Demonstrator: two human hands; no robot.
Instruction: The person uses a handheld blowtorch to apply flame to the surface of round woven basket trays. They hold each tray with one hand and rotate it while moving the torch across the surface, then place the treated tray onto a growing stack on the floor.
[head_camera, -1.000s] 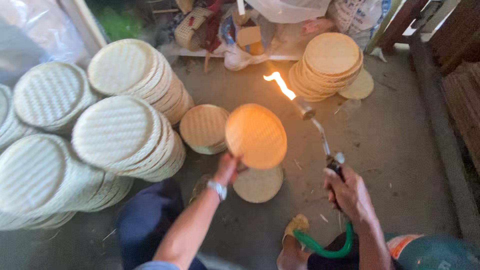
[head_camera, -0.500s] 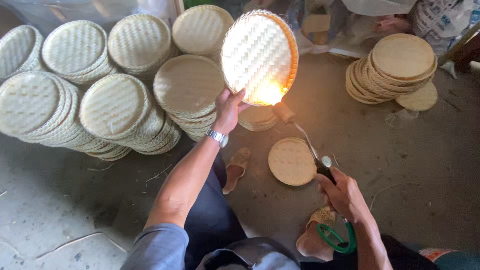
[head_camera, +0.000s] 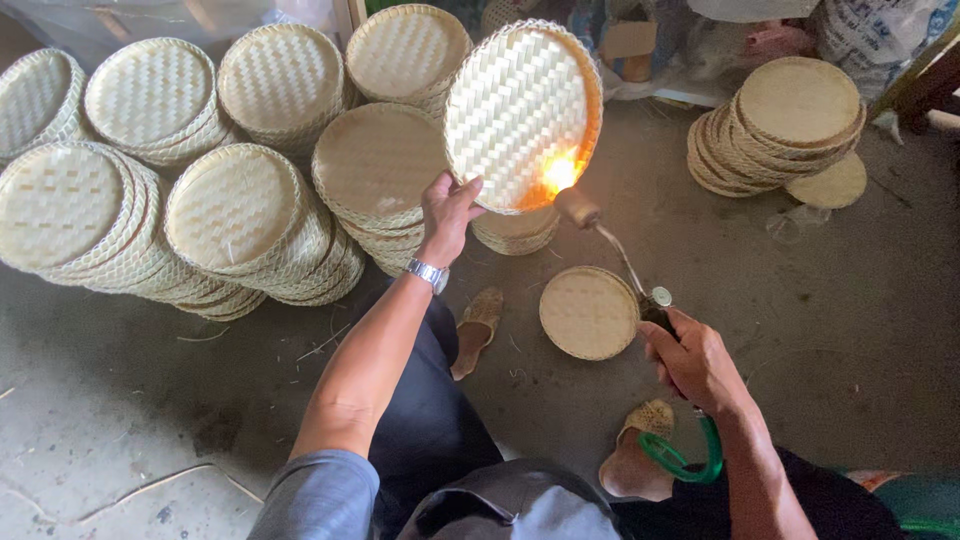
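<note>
My left hand (head_camera: 447, 212), with a metal watch on the wrist, grips the lower left rim of a round woven bamboo tray (head_camera: 520, 110) and holds it upright, its inner side facing me. My right hand (head_camera: 690, 362) clasps the handle of a gas torch (head_camera: 612, 245) fed by a green hose (head_camera: 685, 460). The torch's nozzle points up and left, and its flame (head_camera: 560, 172) licks the lower right part of the tray.
Leaning stacks of woven trays (head_camera: 235, 205) fill the left and the back. A second pile (head_camera: 785, 120) stands at the far right. A single tray (head_camera: 588, 312) lies flat on the concrete floor between my hands. A sandal (head_camera: 478, 325) rests near my dark-trousered legs.
The tray was turned from its back side to its woven inner face and raised. The torch swung from pointing away at the right toward the tray, so the flame now touches it.
</note>
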